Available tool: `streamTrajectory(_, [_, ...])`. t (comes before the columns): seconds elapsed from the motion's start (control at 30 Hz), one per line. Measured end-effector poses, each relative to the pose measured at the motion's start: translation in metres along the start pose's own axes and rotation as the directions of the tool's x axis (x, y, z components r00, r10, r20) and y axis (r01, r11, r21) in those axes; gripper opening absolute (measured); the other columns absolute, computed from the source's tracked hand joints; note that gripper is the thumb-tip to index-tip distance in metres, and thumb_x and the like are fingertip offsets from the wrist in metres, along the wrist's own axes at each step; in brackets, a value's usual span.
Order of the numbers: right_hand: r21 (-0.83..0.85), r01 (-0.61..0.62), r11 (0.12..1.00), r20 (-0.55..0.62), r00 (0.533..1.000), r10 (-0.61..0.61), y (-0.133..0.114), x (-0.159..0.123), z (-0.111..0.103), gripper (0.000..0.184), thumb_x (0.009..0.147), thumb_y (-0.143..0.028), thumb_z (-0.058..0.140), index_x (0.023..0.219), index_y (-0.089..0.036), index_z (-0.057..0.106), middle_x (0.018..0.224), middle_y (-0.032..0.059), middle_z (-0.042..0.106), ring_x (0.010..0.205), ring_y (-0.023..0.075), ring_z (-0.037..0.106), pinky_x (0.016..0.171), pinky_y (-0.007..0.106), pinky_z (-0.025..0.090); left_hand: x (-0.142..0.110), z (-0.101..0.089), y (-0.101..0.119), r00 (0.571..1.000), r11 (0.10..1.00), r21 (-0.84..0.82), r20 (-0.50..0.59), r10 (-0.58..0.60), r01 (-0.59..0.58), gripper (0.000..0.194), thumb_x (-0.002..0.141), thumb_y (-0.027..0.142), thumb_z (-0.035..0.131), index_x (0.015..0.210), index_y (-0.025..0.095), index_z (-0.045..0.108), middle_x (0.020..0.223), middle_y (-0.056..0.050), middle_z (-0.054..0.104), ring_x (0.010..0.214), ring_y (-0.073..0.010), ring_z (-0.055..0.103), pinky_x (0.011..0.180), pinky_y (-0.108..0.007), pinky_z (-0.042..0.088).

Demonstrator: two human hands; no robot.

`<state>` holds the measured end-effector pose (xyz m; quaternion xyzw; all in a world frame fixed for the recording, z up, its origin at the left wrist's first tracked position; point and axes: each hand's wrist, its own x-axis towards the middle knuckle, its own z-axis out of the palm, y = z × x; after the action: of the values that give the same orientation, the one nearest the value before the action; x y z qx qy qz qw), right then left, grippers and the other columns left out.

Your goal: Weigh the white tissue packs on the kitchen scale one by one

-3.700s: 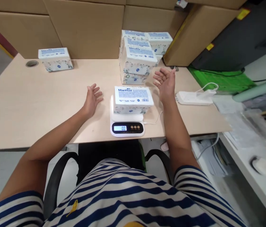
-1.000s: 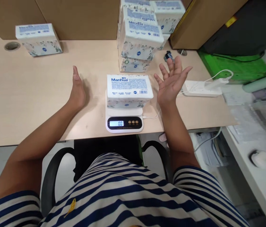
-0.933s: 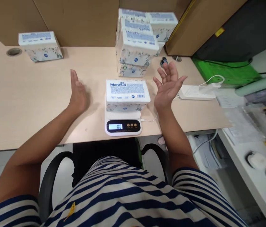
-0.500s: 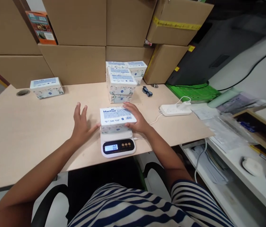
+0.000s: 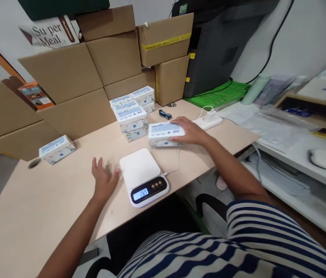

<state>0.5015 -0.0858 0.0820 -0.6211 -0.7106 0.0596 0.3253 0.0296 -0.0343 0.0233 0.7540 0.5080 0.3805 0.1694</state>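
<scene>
My right hand (image 5: 188, 131) grips the right end of a white tissue pack (image 5: 164, 133) with blue print, held to the right of the stacked packs. The pack is slightly blurred. On the desk in front of me lies a white digital scale (image 5: 140, 170) with a bare plate; its lit display seems to read 26.4. Just left of the scale, my left hand (image 5: 105, 177) has its fingers apart and holds nothing. Behind the scale stand several stacked tissue packs (image 5: 132, 125). A single tissue pack (image 5: 57, 149) rests farther left.
Cardboard boxes (image 5: 73, 77) line the back of the desk (image 5: 73, 189). A power strip (image 5: 209, 121) and a small dark-blue object (image 5: 165, 114) lie behind my right hand. The scale's white cable (image 5: 178, 160) runs rightward. A white shelf (image 5: 290, 154) stands at right.
My right hand has lifted the tissue pack off the scale and carried it back and right. The display went from 0.0 to about 26.4. The camera view has turned.
</scene>
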Motion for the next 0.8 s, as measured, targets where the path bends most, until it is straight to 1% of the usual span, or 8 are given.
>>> streamTrajectory(0.03, [-0.023,-0.068,0.997,-0.014,0.998,0.068,0.015,0.005,-0.004,0.089,0.084,-0.06,0.092,0.161,-0.024,0.067,0.162,0.0195,0.063,0.154,0.0456,0.06,0.136,0.066,0.047,0.0,0.001,0.001,0.999,1.0,0.005,0.026,-0.02,0.02,0.103,0.093,0.068,0.077,0.171,0.015,0.037,0.188,-0.029,0.01,0.182,-0.0473,0.004,0.148,-0.071,0.013])
streamTrajectory(0.1, [-0.059,-0.163,0.985,0.026,0.986,0.165,0.038,0.02,-0.007,0.09,0.087,-0.056,0.091,0.165,-0.021,0.063,0.163,0.0205,0.06,0.155,0.0438,0.06,0.138,0.061,0.046,0.0,0.001,0.004,0.998,0.999,0.013,0.048,-0.043,0.043,0.099,0.094,0.066,0.076,0.172,0.017,0.037,0.19,-0.026,0.009,0.183,-0.0459,0.003,0.148,-0.07,0.013])
streamTrajectory(0.2, [-0.1,-0.174,0.98,0.169,0.967,0.189,0.051,0.056,-0.001,0.09,0.093,-0.05,0.088,0.171,-0.015,0.057,0.171,0.0223,0.053,0.161,0.0385,0.056,0.141,0.051,0.042,0.0,0.0,0.007,0.997,0.997,0.009,0.03,-0.074,0.074,0.096,0.095,0.064,0.076,0.172,0.019,0.038,0.19,-0.024,0.008,0.183,-0.044,0.001,0.148,-0.07,0.012])
streamTrajectory(0.3, [-0.267,-0.093,0.959,0.278,0.946,0.169,0.048,0.095,0.007,0.083,0.101,-0.047,0.081,0.174,-0.015,0.055,0.182,0.0207,0.045,0.17,0.0354,0.045,0.141,0.045,0.039,0.0,-0.002,0.008,0.994,0.994,0.008,0.02,-0.112,0.112,0.092,0.097,0.062,0.074,0.171,0.02,0.038,0.19,-0.024,0.007,0.184,-0.0437,0.0,0.148,-0.071,0.013])
streamTrajectory(0.37, [-0.406,-0.041,0.913,0.31,0.933,0.18,0.044,0.117,0.01,0.078,0.105,-0.046,0.076,0.174,-0.018,0.055,0.184,0.0188,0.045,0.171,0.0368,0.043,0.138,0.046,0.043,0.0,-0.003,0.008,0.992,0.992,0.011,0.015,-0.127,0.126,0.089,0.098,0.061,0.074,0.169,0.021,0.04,0.19,-0.023,0.008,0.184,-0.0437,0.001,0.148,-0.071,0.013])
streamTrajectory(0.5, [-0.494,-0.004,0.87,0.324,0.927,0.189,0.034,0.15,0.018,0.067,0.107,-0.035,0.071,0.171,-0.022,0.059,0.176,0.0181,0.058,0.16,0.0382,0.057,0.123,0.047,0.054,0.0,-0.004,0.008,0.991,0.991,0.03,0.007,-0.134,0.134,0.084,0.1,0.06,0.071,0.167,0.02,0.042,0.189,-0.024,0.009,0.184,-0.0441,0.002,0.148,-0.071,0.012])
streamTrajectory(0.63, [-0.538,0.006,0.843,0.33,0.922,0.203,0.028,0.169,0.028,0.062,0.104,-0.025,0.069,0.165,-0.02,0.064,0.166,0.0205,0.068,0.15,0.0392,0.066,0.117,0.049,0.058,0.002,-0.003,0.004,0.992,0.99,0.055,0.017,-0.128,0.127,0.083,0.102,0.061,0.067,0.167,0.016,0.041,0.189,-0.026,0.008,0.184,-0.0434,0.002,0.149,-0.069,0.011])
streamTrajectory(0.8, [-0.581,0.01,0.814,0.338,0.912,0.231,0.025,0.18,0.03,0.059,0.102,-0.022,0.073,0.161,-0.017,0.068,0.159,0.0248,0.072,0.148,0.0432,0.069,0.117,0.053,0.058,0.003,-0.003,0.001,0.989,0.989,0.038,0.015,-0.145,0.144,0.081,0.103,0.065,0.065,0.165,0.018,0.043,0.188,-0.026,0.009,0.184,-0.0425,0.003,0.149,-0.068,0.011])
